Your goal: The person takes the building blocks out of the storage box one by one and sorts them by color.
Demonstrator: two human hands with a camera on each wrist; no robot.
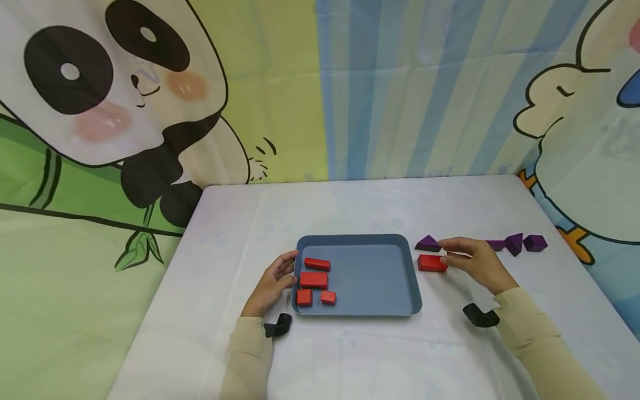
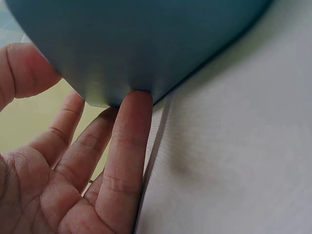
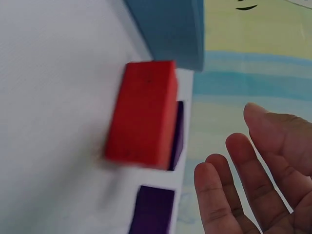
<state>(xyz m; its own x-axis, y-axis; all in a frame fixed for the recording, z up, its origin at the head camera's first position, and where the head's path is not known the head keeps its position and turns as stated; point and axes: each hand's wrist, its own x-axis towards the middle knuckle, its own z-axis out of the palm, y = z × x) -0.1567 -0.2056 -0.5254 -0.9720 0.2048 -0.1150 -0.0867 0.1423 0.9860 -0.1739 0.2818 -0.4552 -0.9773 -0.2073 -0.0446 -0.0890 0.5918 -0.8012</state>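
A blue-grey tray (image 1: pixel 370 278) lies on the table with several red blocks (image 1: pixel 314 279) along its left side. My left hand (image 1: pixel 272 284) rests against the tray's left edge; in the left wrist view straight fingers (image 2: pixel 129 141) touch its outer wall. Right of the tray sits another red rectangular block (image 1: pixel 430 263), with my right hand (image 1: pixel 475 260) just over its right end. The right wrist view has this red block (image 3: pixel 141 114) apart from the spread fingers (image 3: pixel 248 170), and nothing is held. Behind the block stands a purple triangular block (image 1: pixel 428 243).
More purple blocks (image 1: pixel 535 243) line up to the right, one partly behind my right hand. Black curved wrist pieces (image 1: pixel 481 315) stick out from both sleeves. A printed cloth wall (image 1: pixel 280 94) rises behind the white table (image 1: pixel 350 355).
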